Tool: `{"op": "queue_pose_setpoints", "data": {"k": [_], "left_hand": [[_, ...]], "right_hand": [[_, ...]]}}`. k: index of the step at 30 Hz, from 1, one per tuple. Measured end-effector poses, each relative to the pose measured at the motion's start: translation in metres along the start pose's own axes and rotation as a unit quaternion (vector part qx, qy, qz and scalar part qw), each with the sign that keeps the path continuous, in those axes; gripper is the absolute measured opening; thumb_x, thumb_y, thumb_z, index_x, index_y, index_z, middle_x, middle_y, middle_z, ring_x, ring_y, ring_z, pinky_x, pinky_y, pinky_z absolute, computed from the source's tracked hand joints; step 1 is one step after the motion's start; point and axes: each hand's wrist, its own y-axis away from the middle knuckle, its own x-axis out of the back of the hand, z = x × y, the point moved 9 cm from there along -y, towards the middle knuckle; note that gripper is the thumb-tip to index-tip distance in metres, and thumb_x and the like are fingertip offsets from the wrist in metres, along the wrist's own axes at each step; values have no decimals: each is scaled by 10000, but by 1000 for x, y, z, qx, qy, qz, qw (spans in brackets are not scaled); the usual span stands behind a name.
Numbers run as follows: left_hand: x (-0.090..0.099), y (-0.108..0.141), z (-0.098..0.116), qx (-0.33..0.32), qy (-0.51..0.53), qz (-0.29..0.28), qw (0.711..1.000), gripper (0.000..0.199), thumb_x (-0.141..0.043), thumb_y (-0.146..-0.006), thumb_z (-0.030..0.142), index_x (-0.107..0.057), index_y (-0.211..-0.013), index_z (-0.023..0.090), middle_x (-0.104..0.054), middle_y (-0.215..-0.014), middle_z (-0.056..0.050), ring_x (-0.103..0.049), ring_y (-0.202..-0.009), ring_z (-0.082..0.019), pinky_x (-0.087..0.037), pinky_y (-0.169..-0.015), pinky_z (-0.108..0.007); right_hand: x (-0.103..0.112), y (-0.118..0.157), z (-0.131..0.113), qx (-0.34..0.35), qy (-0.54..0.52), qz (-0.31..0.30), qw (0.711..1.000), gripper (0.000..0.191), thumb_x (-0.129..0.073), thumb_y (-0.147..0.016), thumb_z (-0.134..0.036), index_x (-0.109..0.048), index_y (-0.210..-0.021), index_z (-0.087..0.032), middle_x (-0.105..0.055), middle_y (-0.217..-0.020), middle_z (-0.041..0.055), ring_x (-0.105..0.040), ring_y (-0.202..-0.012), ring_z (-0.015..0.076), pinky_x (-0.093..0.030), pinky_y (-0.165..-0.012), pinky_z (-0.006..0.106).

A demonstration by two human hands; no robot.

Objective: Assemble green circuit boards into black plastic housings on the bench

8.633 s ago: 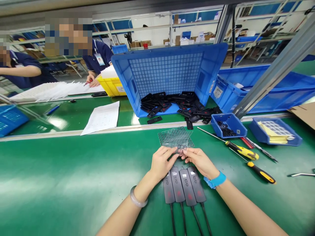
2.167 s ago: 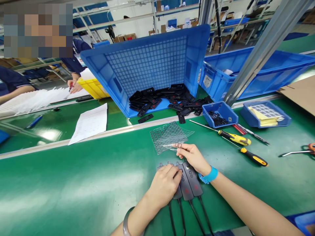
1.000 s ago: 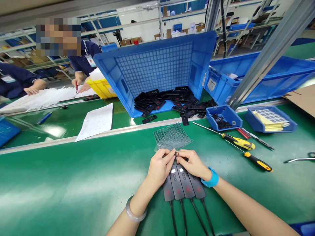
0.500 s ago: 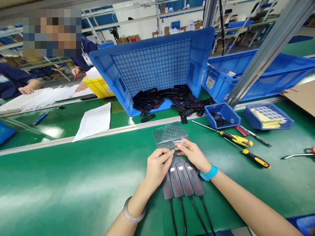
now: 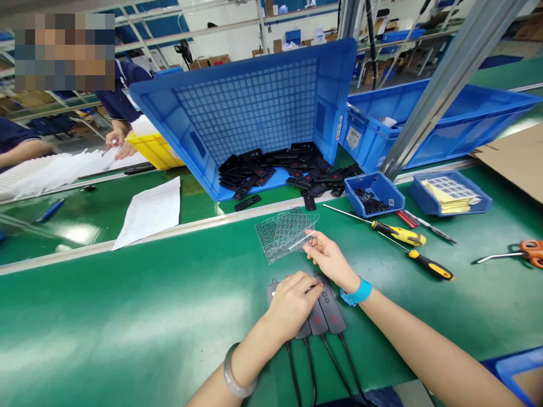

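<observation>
Several dark grey devices (image 5: pixel 334 316) with red marks and black cables lie side by side on the green bench. My left hand (image 5: pixel 293 302) is over them, its fingers bent and closed near the top of the rightmost one; what they hold, if anything, is hidden. My right hand (image 5: pixel 326 254) is closed in a pinch above the devices, with a small dark square frame and a clear film strip at its fingertips. Just behind it lies a clear sheet (image 5: pixel 267 240) printed with a grid of black squares, its right part lifted or overlapped by clear film.
A tilted blue crate (image 5: pixel 250 107) spills black covers (image 5: pixel 309 199). To the right are a small blue bin (image 5: pixel 368 203) of black parts, a bin of labels (image 5: pixel 452 192), screwdrivers (image 5: pixel 430 264), pliers and orange scissors (image 5: pixel 532 252). A paper (image 5: pixel 148 212) lies left; people sit beyond.
My left hand has moved down from beside my right hand onto the devices. My right hand stays by the clear sheet. The whole view has shifted slightly.
</observation>
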Motion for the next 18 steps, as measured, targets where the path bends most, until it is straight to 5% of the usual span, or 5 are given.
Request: {"op": "queue_pose_setpoints", "data": {"k": [18], "left_hand": [[-8,-7,23,-49,-97,-84,991,209,-448,-898,73,-621,-1013,50,-596,-802,-78,-542,-729,-215,-470,-578,-336]], "right_hand": [[-7,0,-2,23,101,-28,994,429,-467,-855,-338,-481,-1242,-152,-546,-807,8,-563,-655,133,-463,-552,248]]}}
